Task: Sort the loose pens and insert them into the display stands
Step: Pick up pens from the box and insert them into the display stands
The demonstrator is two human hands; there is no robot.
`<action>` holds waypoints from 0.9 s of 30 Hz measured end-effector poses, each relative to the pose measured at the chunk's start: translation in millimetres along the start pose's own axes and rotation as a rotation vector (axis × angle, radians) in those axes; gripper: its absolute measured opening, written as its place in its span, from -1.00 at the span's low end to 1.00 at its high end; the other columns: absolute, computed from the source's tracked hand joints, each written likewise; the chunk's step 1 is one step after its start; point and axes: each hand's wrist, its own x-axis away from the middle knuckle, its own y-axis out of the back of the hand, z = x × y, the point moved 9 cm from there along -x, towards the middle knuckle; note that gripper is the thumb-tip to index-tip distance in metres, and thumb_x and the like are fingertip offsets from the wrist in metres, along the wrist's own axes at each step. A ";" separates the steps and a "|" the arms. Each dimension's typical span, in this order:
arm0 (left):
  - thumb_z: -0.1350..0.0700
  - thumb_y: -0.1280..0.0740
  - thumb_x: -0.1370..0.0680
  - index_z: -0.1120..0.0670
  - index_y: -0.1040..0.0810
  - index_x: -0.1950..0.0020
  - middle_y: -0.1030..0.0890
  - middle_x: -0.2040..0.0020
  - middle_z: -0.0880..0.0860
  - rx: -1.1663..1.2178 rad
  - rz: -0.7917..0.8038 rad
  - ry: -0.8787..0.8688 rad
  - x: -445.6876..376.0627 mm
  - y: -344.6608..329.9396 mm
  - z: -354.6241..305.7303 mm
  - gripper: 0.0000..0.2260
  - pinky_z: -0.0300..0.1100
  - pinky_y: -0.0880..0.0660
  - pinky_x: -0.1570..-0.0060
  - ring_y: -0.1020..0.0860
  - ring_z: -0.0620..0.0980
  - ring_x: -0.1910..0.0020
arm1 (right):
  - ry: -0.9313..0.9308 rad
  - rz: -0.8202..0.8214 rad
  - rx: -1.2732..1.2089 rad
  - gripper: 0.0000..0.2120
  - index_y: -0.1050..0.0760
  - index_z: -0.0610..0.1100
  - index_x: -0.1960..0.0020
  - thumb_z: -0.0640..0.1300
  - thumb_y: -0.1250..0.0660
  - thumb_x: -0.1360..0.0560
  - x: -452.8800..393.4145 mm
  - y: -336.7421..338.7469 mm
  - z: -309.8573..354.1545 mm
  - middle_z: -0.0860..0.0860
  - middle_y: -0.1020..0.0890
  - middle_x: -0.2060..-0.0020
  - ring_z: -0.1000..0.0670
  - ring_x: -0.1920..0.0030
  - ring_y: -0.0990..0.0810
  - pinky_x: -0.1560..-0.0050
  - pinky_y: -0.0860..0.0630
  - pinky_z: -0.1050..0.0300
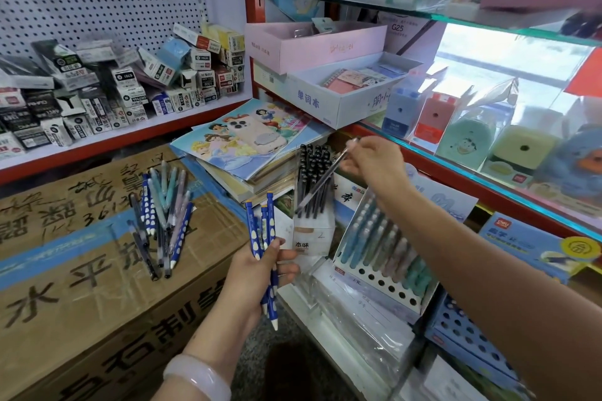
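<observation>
My left hand [257, 273] grips a bundle of blue pens with white dots [260, 231], tips pointing down. My right hand [374, 161] pinches the top of a slim clear-barrelled black pen [321, 179], which slants down over a clear stand of black pens [314, 185]. To the right leans a white display stand [384, 273] with pastel pens in its upper rows and empty holes along its front. A loose heap of pens [161, 218], blue dotted, teal, lilac and black, lies on the cardboard box [97, 286] at the left.
A blue perforated stand [462, 332] sits low right. A stack of picture books [247, 146] with a phone on top lies behind the black-pen stand. Shelves of small boxes [123, 85] fill the left; glass shelves with sharpeners [433, 117] stand at the right.
</observation>
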 end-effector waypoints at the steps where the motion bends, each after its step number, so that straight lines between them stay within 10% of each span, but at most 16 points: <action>1: 0.19 -0.17 -0.61 0.25 -0.46 -0.13 -0.60 0.24 0.19 -0.002 -0.014 0.008 -0.6 1.9 0.9 -0.82 -0.25 -0.56 0.44 -0.58 -0.06 0.48 | 0.051 -0.071 0.069 -0.89 -0.51 -0.20 0.04 -0.17 -0.26 -0.56 -5.2 11.1 3.3 -0.05 -0.64 0.23 0.07 0.25 -0.63 0.12 -0.61 0.24; 7: 0.16 -0.14 -0.63 0.22 -0.47 -0.09 -0.54 0.33 0.11 -0.099 -0.050 0.005 -3.0 5.1 -1.0 -0.82 -0.31 -0.34 0.60 -0.38 -0.12 0.60 | 0.222 -0.080 0.465 -0.89 -0.48 -0.17 0.02 -0.13 -0.24 -0.57 -9.8 0.1 -8.9 -0.06 -0.64 0.16 -0.04 0.08 -0.62 -0.03 -0.56 -0.03; 27: 0.21 -0.13 -0.62 0.16 -0.45 -0.02 -0.58 0.24 0.11 -0.133 0.006 -0.050 -4.4 -0.4 -4.6 -0.89 -0.26 -0.43 0.43 -0.46 -0.07 0.43 | 0.157 0.112 0.880 -0.81 -0.51 -0.26 0.09 -0.12 -0.27 -0.55 -19.3 -41.7 -51.0 -0.21 -0.63 0.12 -0.22 0.07 -0.58 0.12 -0.46 0.05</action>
